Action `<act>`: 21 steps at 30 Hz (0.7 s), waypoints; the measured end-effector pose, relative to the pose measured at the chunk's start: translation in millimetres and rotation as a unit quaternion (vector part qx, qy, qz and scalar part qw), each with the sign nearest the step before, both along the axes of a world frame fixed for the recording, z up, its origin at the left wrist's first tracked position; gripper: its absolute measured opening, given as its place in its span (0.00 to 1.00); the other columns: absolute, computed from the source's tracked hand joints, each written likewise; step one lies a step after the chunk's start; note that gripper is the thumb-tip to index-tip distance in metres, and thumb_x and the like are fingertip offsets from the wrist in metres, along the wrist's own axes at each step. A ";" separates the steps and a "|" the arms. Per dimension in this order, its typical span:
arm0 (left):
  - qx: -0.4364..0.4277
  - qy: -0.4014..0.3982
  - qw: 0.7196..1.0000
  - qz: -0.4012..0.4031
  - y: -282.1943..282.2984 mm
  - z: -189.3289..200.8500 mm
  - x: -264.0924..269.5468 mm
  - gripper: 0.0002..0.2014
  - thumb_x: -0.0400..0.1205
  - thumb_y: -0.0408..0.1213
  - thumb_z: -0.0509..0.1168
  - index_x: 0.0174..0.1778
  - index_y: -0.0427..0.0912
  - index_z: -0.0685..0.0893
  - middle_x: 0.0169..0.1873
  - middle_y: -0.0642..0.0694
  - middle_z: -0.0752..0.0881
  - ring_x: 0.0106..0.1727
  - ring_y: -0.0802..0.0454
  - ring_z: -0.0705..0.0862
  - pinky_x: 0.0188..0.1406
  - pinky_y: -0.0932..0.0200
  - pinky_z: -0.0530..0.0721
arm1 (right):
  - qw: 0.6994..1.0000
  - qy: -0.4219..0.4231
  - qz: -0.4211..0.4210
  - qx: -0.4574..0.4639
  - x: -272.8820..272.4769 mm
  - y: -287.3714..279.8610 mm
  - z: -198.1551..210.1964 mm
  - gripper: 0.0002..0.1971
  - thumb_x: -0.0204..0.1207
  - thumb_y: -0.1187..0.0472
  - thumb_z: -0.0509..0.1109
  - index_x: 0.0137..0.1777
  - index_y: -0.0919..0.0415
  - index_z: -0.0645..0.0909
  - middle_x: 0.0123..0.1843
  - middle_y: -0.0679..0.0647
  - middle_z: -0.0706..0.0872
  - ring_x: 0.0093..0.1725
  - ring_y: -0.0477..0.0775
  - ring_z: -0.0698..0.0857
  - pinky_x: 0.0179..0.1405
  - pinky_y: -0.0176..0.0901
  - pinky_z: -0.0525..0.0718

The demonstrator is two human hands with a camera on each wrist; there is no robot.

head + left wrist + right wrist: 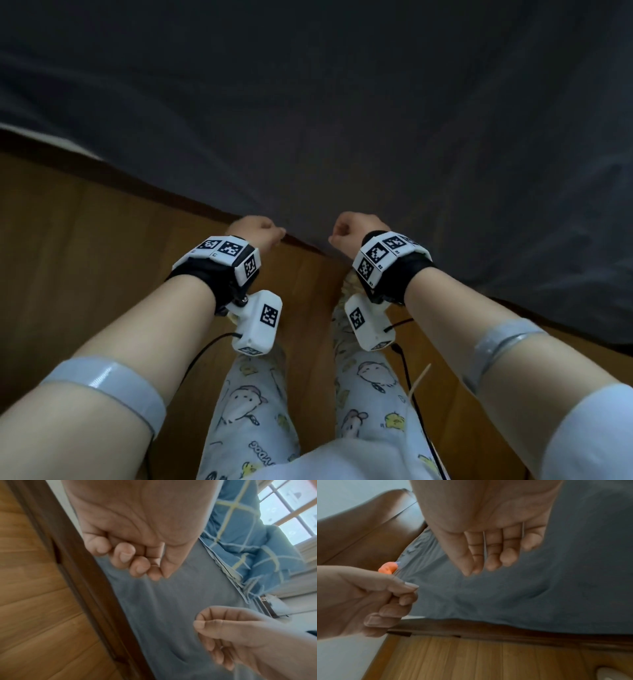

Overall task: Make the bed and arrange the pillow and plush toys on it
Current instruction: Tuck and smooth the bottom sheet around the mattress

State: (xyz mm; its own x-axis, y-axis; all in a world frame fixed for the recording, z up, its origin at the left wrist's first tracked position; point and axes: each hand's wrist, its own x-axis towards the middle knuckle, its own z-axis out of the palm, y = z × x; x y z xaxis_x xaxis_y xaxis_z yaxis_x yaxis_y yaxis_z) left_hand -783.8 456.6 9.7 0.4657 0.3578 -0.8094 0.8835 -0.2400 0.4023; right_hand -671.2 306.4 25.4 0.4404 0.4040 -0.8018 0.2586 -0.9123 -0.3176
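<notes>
Two hands hovering side by side at the near edge of the bed.

Both grips are sitting just off the grey sheet (342, 113): the left hand (257, 232) is curling its fingers (126, 555) loosely with thumb meeting fingertip, and whether it is pinching any cloth I cannot tell; the right hand (352, 230) is hanging with fingers (493, 550) half-bent and holding nothing. Outward, the sheet is spreading up the frame from both hands, its edge running along the dark wooden bed frame (488, 630) from lower right to upper left in the head view. The blue checked quilt (248, 545) is lying bunched at the upper right of the left-wrist view, likely nearer the right hand. An orange object (388, 568), perhaps a plush toy, is lying by the headboard (368, 527).
</notes>
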 end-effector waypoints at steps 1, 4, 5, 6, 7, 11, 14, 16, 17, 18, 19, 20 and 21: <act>0.002 0.007 1.000 0.011 15.9 -0.1 -16.7 0.17 0.80 0.44 0.63 0.24 0.48 0.77 0.27 0.51 0.79 0.40 0.47 0.79 0.44 0.57 0.73 | 1.000 0.002 0.013 0.000 -12.6 18.8 -0.1 0.03 0.76 0.52 0.65 0.45 0.50 0.78 0.45 0.49 0.82 0.44 0.53 0.83 0.38 0.42 0.82; 0.016 0.025 0.999 0.025 66.9 3.5 -70.4 0.17 0.80 0.45 0.63 0.25 0.47 0.76 0.27 0.50 0.78 0.40 0.47 0.78 0.42 0.58 0.71 | 0.999 0.011 0.051 -0.003 -54.1 76.7 -4.1 0.03 0.76 0.53 0.66 0.44 0.49 0.77 0.47 0.49 0.83 0.44 0.53 0.85 0.39 0.43 0.83; 0.023 0.032 0.999 0.023 84.8 6.5 -88.1 0.16 0.81 0.45 0.62 0.26 0.46 0.77 0.28 0.49 0.79 0.41 0.47 0.78 0.43 0.58 0.72 | 0.998 0.016 0.064 -0.004 -67.8 96.3 -5.7 0.03 0.75 0.53 0.66 0.43 0.49 0.77 0.47 0.50 0.83 0.44 0.53 0.85 0.38 0.42 0.82; 0.032 0.039 0.998 0.024 103.5 9.5 -105.0 0.16 0.81 0.45 0.62 0.28 0.45 0.78 0.29 0.48 0.79 0.41 0.47 0.78 0.43 0.58 0.72 | 0.997 0.021 0.076 -0.006 -81.1 116.3 -6.3 0.03 0.76 0.52 0.66 0.43 0.49 0.77 0.48 0.50 0.84 0.44 0.53 0.85 0.37 0.41 0.82; 0.039 0.044 0.998 0.029 123.1 12.3 -121.5 0.16 0.81 0.46 0.62 0.28 0.45 0.78 0.30 0.47 0.79 0.41 0.46 0.78 0.43 0.58 0.72 | 0.996 0.027 0.088 -0.007 -93.9 136.8 -6.7 0.04 0.76 0.52 0.65 0.44 0.50 0.77 0.49 0.51 0.84 0.44 0.53 0.84 0.36 0.41 0.81; 0.067 0.047 0.995 0.058 201.4 22.5 -173.6 0.18 0.81 0.45 0.62 0.24 0.47 0.74 0.25 0.50 0.75 0.38 0.47 0.76 0.40 0.58 0.69 | 0.992 0.026 0.122 0.009 -133.5 217.3 -4.6 0.04 0.78 0.52 0.65 0.46 0.52 0.76 0.46 0.50 0.82 0.38 0.50 0.80 0.26 0.36 0.74; 0.092 0.046 0.993 0.065 248.4 27.5 -192.0 0.19 0.81 0.45 0.61 0.23 0.47 0.73 0.24 0.50 0.74 0.33 0.48 0.74 0.34 0.59 0.68 | 0.991 0.029 0.125 0.026 -148.0 266.3 -3.6 0.04 0.78 0.53 0.65 0.46 0.51 0.74 0.44 0.48 0.79 0.35 0.47 0.78 0.25 0.35 0.73; 0.102 0.046 0.992 0.060 271.3 27.8 -193.8 0.19 0.82 0.44 0.61 0.23 0.47 0.72 0.24 0.50 0.74 0.29 0.51 0.72 0.27 0.59 0.65 | 0.992 0.030 0.121 0.027 -149.9 291.9 -7.1 0.04 0.77 0.53 0.65 0.45 0.51 0.75 0.44 0.48 0.80 0.37 0.48 0.79 0.26 0.35 0.73; 0.102 0.045 0.992 0.060 282.1 25.8 -191.6 0.19 0.82 0.44 0.61 0.23 0.47 0.72 0.24 0.50 0.74 0.29 0.51 0.72 0.26 0.60 0.65 | 0.993 0.030 0.114 0.028 -148.8 304.0 -10.7 0.04 0.77 0.53 0.65 0.44 0.50 0.75 0.44 0.48 0.81 0.38 0.49 0.80 0.27 0.35 0.73; 0.100 0.044 0.992 0.059 291.5 23.0 -188.0 0.19 0.81 0.44 0.62 0.22 0.48 0.72 0.23 0.50 0.74 0.29 0.52 0.72 0.25 0.60 0.65 | 0.993 0.029 0.107 0.027 -146.4 314.9 -14.4 0.04 0.76 0.52 0.66 0.43 0.50 0.76 0.44 0.48 0.81 0.39 0.50 0.80 0.29 0.36 0.74; 0.097 0.044 0.993 0.056 301.6 19.3 -183.3 0.20 0.81 0.44 0.62 0.22 0.48 0.72 0.23 0.50 0.74 0.28 0.52 0.72 0.25 0.60 0.65 | 0.994 0.028 0.101 0.026 -143.4 326.6 -18.7 0.04 0.76 0.52 0.66 0.42 0.50 0.76 0.44 0.48 0.81 0.40 0.51 0.81 0.31 0.37 0.75; 0.094 0.043 0.993 0.049 311.2 14.7 -177.9 0.20 0.82 0.45 0.61 0.23 0.48 0.72 0.23 0.50 0.74 0.28 0.52 0.72 0.26 0.60 0.66 | 0.995 0.024 0.097 0.030 -139.9 338.4 -23.6 0.04 0.76 0.52 0.66 0.42 0.50 0.75 0.44 0.49 0.81 0.41 0.52 0.81 0.34 0.38 0.76; 0.089 0.045 0.994 0.043 320.7 10.8 -171.4 0.19 0.82 0.45 0.61 0.23 0.48 0.72 0.24 0.50 0.75 0.28 0.52 0.72 0.26 0.60 0.66 | 0.995 0.021 0.090 0.034 -136.0 350.9 -27.0 0.04 0.76 0.53 0.66 0.42 0.50 0.75 0.45 0.49 0.81 0.42 0.53 0.81 0.37 0.39 0.76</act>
